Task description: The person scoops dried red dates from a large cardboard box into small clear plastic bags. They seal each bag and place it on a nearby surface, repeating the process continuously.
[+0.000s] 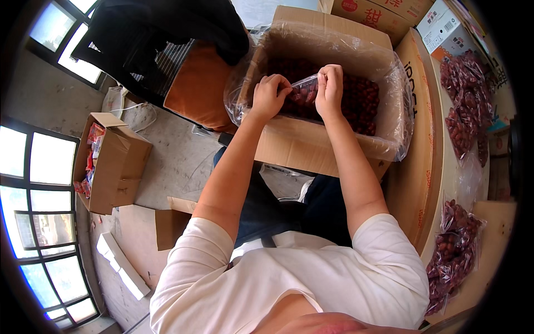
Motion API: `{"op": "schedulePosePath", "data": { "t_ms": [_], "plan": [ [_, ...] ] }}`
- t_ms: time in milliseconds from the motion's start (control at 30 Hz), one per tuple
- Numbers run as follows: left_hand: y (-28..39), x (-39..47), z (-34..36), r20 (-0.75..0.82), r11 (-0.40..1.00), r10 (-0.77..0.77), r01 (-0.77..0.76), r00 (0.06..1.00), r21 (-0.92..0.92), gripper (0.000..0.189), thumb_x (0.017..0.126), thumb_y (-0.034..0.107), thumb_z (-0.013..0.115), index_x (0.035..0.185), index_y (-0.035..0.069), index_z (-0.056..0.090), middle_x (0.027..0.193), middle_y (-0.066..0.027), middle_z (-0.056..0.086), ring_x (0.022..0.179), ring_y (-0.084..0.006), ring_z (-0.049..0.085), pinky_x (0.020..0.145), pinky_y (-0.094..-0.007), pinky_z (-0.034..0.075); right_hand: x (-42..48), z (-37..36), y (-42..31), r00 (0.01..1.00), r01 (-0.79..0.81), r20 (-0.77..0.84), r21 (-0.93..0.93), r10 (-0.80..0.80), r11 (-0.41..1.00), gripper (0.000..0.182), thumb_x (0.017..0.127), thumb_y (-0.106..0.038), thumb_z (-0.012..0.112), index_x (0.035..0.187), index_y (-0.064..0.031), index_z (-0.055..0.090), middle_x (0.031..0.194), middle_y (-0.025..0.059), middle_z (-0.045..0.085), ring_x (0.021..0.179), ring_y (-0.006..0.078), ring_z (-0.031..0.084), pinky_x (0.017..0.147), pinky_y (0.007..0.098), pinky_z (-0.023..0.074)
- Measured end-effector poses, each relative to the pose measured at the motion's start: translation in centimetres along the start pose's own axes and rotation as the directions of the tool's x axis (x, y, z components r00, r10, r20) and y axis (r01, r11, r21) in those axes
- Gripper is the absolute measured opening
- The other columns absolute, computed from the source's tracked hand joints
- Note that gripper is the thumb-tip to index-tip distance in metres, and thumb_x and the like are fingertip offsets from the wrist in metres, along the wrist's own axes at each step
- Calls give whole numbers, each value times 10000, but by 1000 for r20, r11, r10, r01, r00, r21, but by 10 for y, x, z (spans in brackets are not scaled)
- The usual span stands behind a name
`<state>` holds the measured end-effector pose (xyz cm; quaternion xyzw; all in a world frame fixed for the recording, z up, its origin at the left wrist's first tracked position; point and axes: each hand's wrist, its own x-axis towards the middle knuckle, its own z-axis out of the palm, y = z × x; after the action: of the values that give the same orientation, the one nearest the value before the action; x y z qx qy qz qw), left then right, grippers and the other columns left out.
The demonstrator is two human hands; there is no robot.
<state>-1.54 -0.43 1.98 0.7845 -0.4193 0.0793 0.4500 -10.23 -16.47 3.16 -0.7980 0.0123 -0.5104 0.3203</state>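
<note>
My left hand (269,95) and my right hand (329,91) pinch the top edge of a small clear plastic bag (303,92) at its two ends. Dark red dried fruits, likely jujubes, lie inside the bag, which is held above a large cardboard box (292,146). A clear plastic liner (398,108) covers the box's walls and hangs over its rim. Many loose red dried fruits (365,104) fill the bottom of the box. The lower part of the small bag is partly hidden by my hands.
Filled bags of red fruit (467,100) and more such bags (454,250) lie along the right. An orange cushion (200,87) is left of the box. On the floor at left stands a cardboard box of wrapped packets (129,158). Printed cartons (375,16) stand behind.
</note>
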Motion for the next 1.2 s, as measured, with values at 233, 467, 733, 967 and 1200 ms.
{"op": "schedulePosePath", "data": {
  "t_ms": [233,467,733,967,1200],
  "plan": [
    [-5,-1,1,-25,999,30,-29,999,44,112,773,93,711,840,68,626,806,-85,638,806,-289,574,692,-392,461,-1,1,0,1000,-4,20,-6,4,1000,40,924,-29,491,888,-15,485,908,132,472,823,303,512,749,364,449],
    [-8,-2,4,-4,999,40,-40,999,34,107,776,107,723,820,70,633,791,-86,632,768,-283,567,670,-387,460,-1,1,-3,997,-25,73,-2,25,1000,34,934,-33,481,907,-15,490,920,127,472,818,295,522,736,356,457],
    [0,2,0,64,993,1,6,998,-118,115,798,82,702,834,53,597,810,-93,616,727,-252,543,653,-349,450,-1,2,2,999,-5,45,-6,6,1000,30,935,-43,485,914,-25,496,925,123,476,803,299,525,725,364,460],
    [-9,0,7,76,961,-58,76,995,-266,107,865,83,634,910,35,550,908,-140,667,812,-331,622,715,-386,490,-1,1,1,997,-35,66,-8,35,999,12,907,-44,532,910,-35,524,906,107,498,765,262,527,676,348,456],
    [-3,-2,2,-31,969,-224,219,974,-110,92,880,117,608,896,49,548,797,-177,658,796,-402,628,704,-442,488,-3,1,1,980,-157,130,36,151,987,343,796,-154,731,1087,-65,574,960,96,534,769,221,546,658,332,473]
  ]
}}
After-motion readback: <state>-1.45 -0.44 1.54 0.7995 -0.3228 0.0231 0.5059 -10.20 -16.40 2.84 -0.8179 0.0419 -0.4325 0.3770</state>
